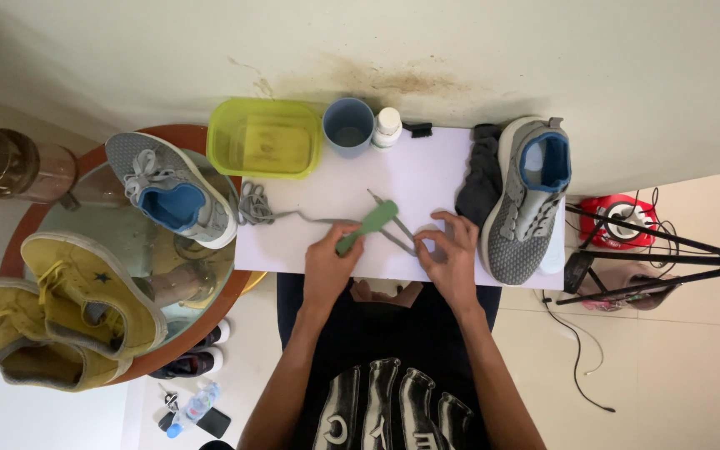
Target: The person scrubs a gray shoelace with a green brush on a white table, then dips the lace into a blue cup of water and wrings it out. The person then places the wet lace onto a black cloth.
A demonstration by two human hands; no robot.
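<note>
Apparently green brush (367, 226) over shoelace (310, 218)

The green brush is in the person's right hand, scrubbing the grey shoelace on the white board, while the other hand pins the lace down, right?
Not quite: the head view shows the green brush in the left hand. The right hand pins the grey shoelace on the white board.
</note>
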